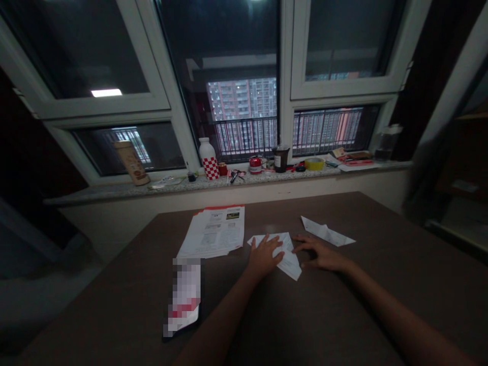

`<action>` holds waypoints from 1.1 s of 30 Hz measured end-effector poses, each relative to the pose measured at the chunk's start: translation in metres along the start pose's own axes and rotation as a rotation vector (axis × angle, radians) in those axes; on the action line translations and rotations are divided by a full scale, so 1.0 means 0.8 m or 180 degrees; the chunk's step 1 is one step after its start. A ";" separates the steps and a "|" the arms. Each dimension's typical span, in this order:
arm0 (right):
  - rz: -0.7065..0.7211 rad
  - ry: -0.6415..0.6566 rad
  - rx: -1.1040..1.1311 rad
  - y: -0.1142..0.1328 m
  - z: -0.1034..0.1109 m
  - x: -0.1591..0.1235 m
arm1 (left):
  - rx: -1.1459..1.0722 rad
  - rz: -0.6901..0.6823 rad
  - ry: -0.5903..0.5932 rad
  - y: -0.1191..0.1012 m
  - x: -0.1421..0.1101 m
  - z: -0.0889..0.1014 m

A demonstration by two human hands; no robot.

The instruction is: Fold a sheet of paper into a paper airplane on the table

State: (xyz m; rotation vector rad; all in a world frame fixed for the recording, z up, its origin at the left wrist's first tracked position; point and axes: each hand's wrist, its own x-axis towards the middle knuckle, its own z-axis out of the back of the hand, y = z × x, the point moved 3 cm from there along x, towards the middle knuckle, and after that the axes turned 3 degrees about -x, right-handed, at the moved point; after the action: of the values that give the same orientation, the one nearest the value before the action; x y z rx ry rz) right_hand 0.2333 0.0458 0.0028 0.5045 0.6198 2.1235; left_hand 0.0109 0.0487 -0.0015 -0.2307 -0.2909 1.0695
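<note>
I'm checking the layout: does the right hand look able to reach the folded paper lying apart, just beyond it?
Probably yes: that separate folded paper lies on the table close beyond the right hand, and nothing visible stands between them.

The left hand (pixel 264 257) hides part of the folded paper (pixel 293 265). Print on the sheets (pixel 213 236) near the far left corner of the tabletop (pixel 129 295) is too small to read. Pixel blocks mask an object (pixel 185 295) toward the left edge. The near edge and both forearms (pixel 229 315) are cut off.
</note>
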 end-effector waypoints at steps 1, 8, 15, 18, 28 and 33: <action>-0.0019 -0.0090 0.0035 0.000 -0.001 0.002 | 0.0003 -0.0006 0.0006 0.000 0.000 0.000; -0.0012 -0.0792 -0.0569 0.010 -0.011 0.018 | -0.0048 -0.0020 -0.0039 -0.002 0.000 -0.001; 0.0116 -0.0488 -0.0721 0.016 0.001 0.016 | -0.0119 -0.0005 0.0069 -0.007 -0.003 0.002; 0.0186 -0.0409 -0.0718 0.019 0.005 0.014 | -0.0137 -0.0039 0.0098 -0.011 -0.005 0.001; 0.0246 -0.0150 -0.0434 0.013 0.004 0.003 | -0.0114 -0.0050 0.0082 -0.011 -0.005 -0.001; 0.0207 0.0023 -0.0390 0.011 0.002 0.002 | -0.0155 -0.0034 0.0123 -0.013 -0.006 0.003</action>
State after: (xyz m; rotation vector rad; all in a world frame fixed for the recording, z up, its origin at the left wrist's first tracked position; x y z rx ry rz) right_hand 0.2280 0.0425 0.0096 0.4545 0.4795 2.2099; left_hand 0.0168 0.0395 0.0032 -0.2927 -0.2835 1.0470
